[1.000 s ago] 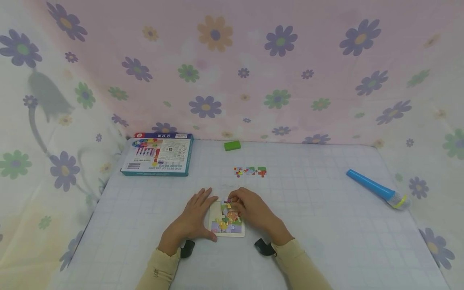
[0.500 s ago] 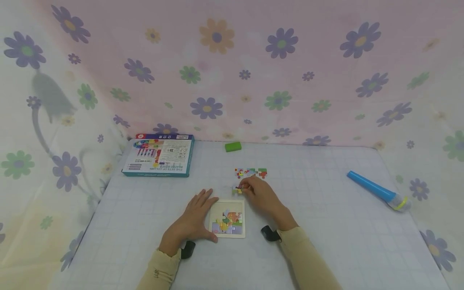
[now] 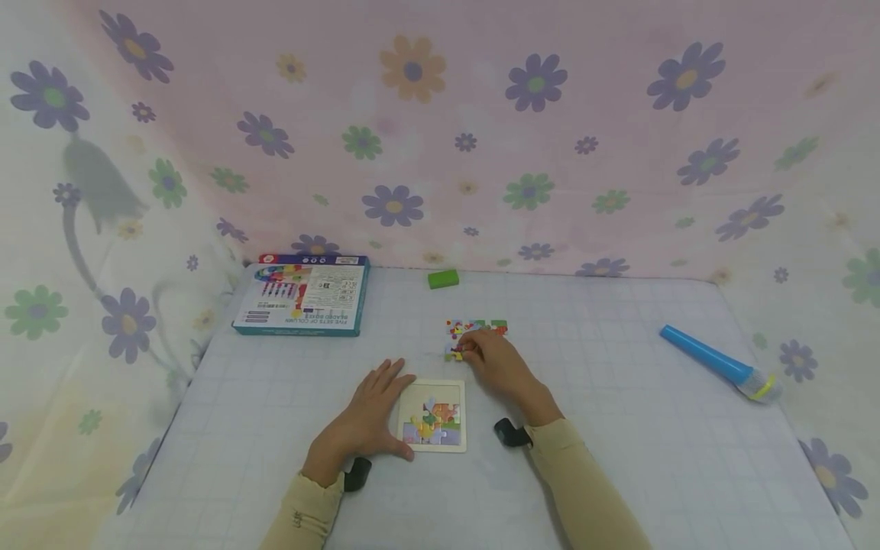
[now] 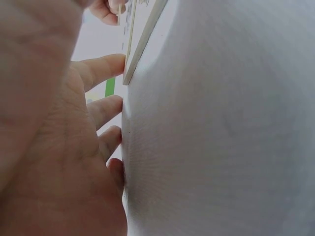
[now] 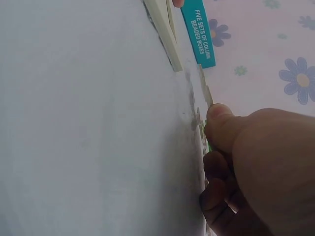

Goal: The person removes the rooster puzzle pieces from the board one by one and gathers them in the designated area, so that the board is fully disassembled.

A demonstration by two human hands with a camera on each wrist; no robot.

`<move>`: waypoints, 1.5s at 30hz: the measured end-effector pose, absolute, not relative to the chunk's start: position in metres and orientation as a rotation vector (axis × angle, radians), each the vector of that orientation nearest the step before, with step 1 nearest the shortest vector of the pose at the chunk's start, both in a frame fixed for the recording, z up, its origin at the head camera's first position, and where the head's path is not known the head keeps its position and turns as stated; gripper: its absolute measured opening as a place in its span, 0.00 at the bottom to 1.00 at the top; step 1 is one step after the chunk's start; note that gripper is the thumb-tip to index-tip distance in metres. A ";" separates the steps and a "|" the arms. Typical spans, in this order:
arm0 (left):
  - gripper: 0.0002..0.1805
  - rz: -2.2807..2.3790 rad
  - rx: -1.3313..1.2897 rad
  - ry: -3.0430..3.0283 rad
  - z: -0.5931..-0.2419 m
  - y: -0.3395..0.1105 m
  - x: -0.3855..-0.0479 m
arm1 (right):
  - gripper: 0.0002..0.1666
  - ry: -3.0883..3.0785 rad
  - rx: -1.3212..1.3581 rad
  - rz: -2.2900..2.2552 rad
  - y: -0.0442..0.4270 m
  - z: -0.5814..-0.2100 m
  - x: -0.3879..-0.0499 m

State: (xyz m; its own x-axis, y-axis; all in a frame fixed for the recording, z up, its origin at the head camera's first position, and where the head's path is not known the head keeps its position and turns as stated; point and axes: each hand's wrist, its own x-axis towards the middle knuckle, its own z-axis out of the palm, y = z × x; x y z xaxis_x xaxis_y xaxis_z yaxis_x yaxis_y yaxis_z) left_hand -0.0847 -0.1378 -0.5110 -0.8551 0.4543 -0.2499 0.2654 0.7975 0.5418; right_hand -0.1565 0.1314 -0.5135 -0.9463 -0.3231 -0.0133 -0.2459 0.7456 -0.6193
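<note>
Just below the middle of the head view, a small bit of puzzle (image 3: 454, 354), yellow with some dark red, is pinched between the thumb and fingers of the right hand (image 3: 505, 370); those fingers cover its right part, so I can't tell whether it's one piece or several joined. From the right wrist it shows only as a thin, pale edge. Right above it lies a row of colourful pieces (image 3: 457, 327), partly hidden by the same hand. Lower down sits a cream-rimmed tray (image 3: 433, 448), interlocked pieces (image 3: 431, 434) filling its lower right, their picture too small to make out. The left hand (image 3: 367, 416), fingers spread, touches its left edge. Farther out: a box (image 3: 302, 298) upper left, a green block (image 3: 443, 279) above centre, a blue toy microphone (image 3: 718, 363) at right.
</note>
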 end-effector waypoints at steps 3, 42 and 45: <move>0.67 0.708 0.543 2.615 -0.512 -0.138 -0.084 | 0.12 2.830 -0.465 -0.966 0.131 -0.516 -0.158; 0.67 0.744 0.549 2.627 -0.507 -0.137 -0.082 | 0.12 2.883 -0.430 -0.995 0.132 -0.524 -0.159; 0.67 0.736 0.546 2.623 -0.508 -0.137 -0.082 | 0.13 2.874 -0.415 -1.006 0.133 -0.524 -0.157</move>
State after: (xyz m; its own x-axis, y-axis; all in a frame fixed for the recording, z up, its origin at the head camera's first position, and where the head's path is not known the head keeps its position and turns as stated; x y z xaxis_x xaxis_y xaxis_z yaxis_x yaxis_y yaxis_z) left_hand -0.0824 -0.1367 -0.5080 -0.8600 0.4531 -0.2346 0.2649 0.7894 0.5538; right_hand -0.1569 0.1328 -0.5236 -0.9612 -0.2747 0.0240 -0.2297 0.7494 -0.6210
